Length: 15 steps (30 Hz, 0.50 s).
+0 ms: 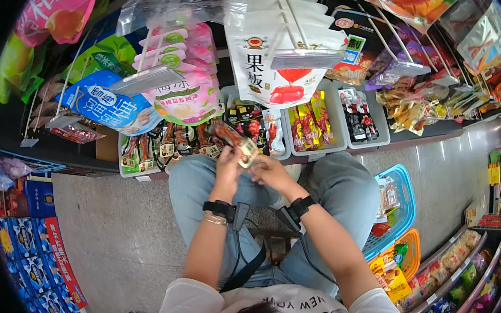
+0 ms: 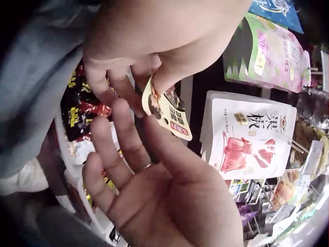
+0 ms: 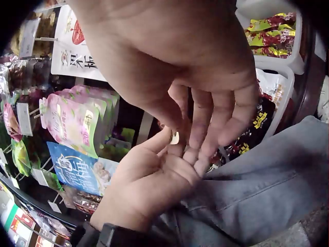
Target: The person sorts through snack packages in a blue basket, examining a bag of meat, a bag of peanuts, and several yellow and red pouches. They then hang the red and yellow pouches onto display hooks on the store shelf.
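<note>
My left hand pinches a small snack packet between thumb and fingers. The packet is brown and glossy, blurred in the head view, with a cream label in dark lettering. It tilts out over the shelf tubs. Close beside it is my right hand, palm turned up and fingers loosely spread in the left wrist view, the thumb tip right at the label's lower edge. In the right wrist view, the right fingers hang over the left palm and hide most of the packet.
Grey tubs of similar brown packets, yellow packets and black packets line the low shelf. White pouches and pink pouches hang above on hooks. A blue basket and an orange basket stand at the right.
</note>
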Tool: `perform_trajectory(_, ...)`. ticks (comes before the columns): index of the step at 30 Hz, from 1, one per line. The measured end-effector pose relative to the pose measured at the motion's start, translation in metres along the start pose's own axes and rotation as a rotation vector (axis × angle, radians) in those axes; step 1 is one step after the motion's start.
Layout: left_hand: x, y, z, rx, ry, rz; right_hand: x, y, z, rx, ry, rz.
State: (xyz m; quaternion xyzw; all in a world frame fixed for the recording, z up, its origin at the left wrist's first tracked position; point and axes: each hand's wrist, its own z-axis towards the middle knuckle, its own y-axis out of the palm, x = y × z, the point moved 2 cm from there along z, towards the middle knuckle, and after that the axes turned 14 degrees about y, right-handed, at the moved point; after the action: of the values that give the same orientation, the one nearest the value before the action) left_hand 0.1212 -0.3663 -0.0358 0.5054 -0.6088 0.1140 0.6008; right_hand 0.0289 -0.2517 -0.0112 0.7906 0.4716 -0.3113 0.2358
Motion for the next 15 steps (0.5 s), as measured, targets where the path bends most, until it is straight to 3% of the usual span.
perform_trajectory(6,0.034,-0.019,0.021,0.408,0.042,-0.164,0.007,-0.007,0.007,0.095,-0.006,-0.047)
perform_trajectory(9,0.016,-0.028,0.018,0.373,-0.096,-0.153,0.005,-0.008,0.007,0.174,-0.080,0.038)
perform_trajectory(15,0.004,-0.010,-0.009,0.261,-0.127,-0.159,-0.002,-0.004,-0.008,0.157,-0.201,0.260)
